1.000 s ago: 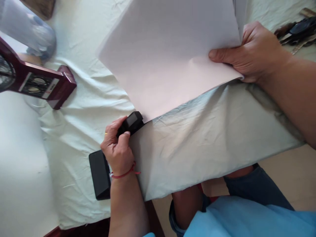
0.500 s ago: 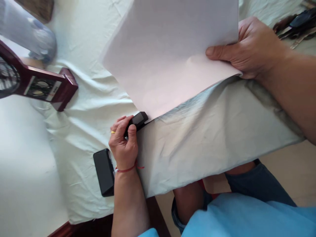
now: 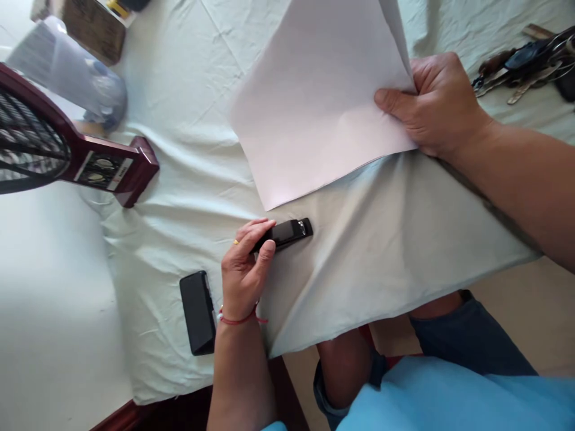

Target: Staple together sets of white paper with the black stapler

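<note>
My left hand [image 3: 246, 263] is closed around the rear of a black stapler [image 3: 287, 233], which lies on the cloth with its front end pointing right. Pinched in my right hand [image 3: 442, 105] are white paper sheets [image 3: 318, 108], thumb on top and the other fingers hidden beneath. The sheets are raised and tilted over the table, and their top runs out of view. Their lower left corner is just above the stapler and apart from it. A black phone [image 3: 197, 312] lies flat to the left of my left wrist.
A pale green cloth [image 3: 179, 227] with wrinkles covers the table. At the left stand a dark red clock-like object [image 3: 108, 167], a translucent plastic container [image 3: 81, 78] and a brown block [image 3: 94, 30]. A bunch of keys [image 3: 534, 66] lies at the upper right.
The paper corner has come away from the stapler's jaw and now sits above it. My left hand and the stapler have shifted right and slightly down. My right hand still grips the sheets.
</note>
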Available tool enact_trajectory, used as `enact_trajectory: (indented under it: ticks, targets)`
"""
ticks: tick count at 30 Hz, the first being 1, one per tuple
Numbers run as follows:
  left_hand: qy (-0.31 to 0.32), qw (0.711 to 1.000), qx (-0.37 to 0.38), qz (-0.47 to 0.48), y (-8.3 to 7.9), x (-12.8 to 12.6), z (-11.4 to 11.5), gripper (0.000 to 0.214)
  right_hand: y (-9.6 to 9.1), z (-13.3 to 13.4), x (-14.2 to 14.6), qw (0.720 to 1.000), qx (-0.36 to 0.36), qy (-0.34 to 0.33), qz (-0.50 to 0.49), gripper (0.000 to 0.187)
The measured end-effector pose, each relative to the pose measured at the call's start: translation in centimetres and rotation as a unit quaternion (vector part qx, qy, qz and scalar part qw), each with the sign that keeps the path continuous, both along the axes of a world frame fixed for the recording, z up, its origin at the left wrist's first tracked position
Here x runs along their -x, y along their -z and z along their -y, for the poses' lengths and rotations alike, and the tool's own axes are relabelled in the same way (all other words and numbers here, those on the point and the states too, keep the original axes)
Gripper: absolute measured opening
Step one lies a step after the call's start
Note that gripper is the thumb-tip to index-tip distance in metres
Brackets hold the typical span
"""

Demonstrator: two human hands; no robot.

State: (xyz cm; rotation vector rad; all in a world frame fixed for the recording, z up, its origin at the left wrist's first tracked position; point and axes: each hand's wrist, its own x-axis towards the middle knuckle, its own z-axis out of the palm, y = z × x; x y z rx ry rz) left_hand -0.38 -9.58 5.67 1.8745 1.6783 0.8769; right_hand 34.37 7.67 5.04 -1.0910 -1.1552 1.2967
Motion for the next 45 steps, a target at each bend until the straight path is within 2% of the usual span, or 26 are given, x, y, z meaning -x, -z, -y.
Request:
enact_trajectory:
  ticks: [2,3,5,7,8,11,13,16,19,26,30,34,38,41,45]
  targets:
    - [0.034,0.999,0.02,0.019,-0.9,-0.6,0.0,0.037,0.1,-0.2,0.0,0.999,-0.026,-0.002,0.033,0.012]
    - [0.028,0.999,0.01,0.033,-1.2,-0.6,-0.2,0.037,0.2,-0.3,0.0,0.998,-0.036,-0.004,0.043,0.015]
    - [-0.046,0.995,-0.049,0.075,-1.2,-0.2,-1.6,0.039,0.3,-0.4,-0.1,0.998,-0.045,-0.011,0.045,0.02]
    - [-0.166,0.971,-0.097,0.146,-0.5,0.6,-4.1,0.041,0.3,-0.4,-0.2,0.998,-0.048,-0.022,0.039,0.02]
    - [-0.194,0.959,-0.089,0.189,0.1,1.1,-5.6,0.042,0.4,-0.4,-0.2,0.998,-0.048,-0.025,0.035,0.019]
    - [-0.195,0.934,0.004,0.301,2.3,2.0,-9.6,0.052,0.5,-0.5,-0.4,0.998,-0.053,-0.035,0.012,0.017]
    - [-0.159,0.944,0.016,0.289,3.4,2.0,-10.9,0.047,0.5,-0.5,-0.5,0.998,-0.058,-0.037,0.001,0.018]
    - [-0.113,0.968,-0.022,0.221,4.2,1.3,-10.6,0.048,0.5,-0.3,-0.5,0.996,-0.073,-0.046,0.009,0.023]
    - [-0.113,0.977,-0.04,0.178,4.0,0.6,-9.6,0.062,0.2,0.0,-0.4,0.991,-0.112,-0.066,0.029,0.027]
    - [-0.159,0.96,-0.052,0.223,3.0,-0.1,-9.3,0.065,-0.4,0.4,-0.3,0.988,-0.101,-0.027,0.112,0.02]
    - [-0.123,0.961,-0.034,0.245,3.2,0.2,-9.2,0.071,-0.4,0.5,-0.3,0.986,-0.115,-0.021,0.12,0.017]
    - [-0.117,0.96,-0.047,0.249,3.9,0.6,-9.2,0.064,-0.5,0.5,-0.4,0.984,-0.139,-0.037,0.102,0.023]
    - [-0.106,0.947,-0.062,0.296,4.2,0.7,-9.5,0.055,-0.5,0.5,-0.4,0.986,-0.134,-0.05,0.089,0.023]
    - [-0.074,0.931,-0.064,0.351,4.2,0.8,-9.6,0.052,-0.4,0.7,-0.3,0.984,-0.149,-0.046,0.081,0.024]
    - [-0.044,0.941,-0.05,0.333,4.4,1.3,-9.6,0.052,0.0,0.7,-0.5,0.982,-0.158,-0.036,0.095,0.025]
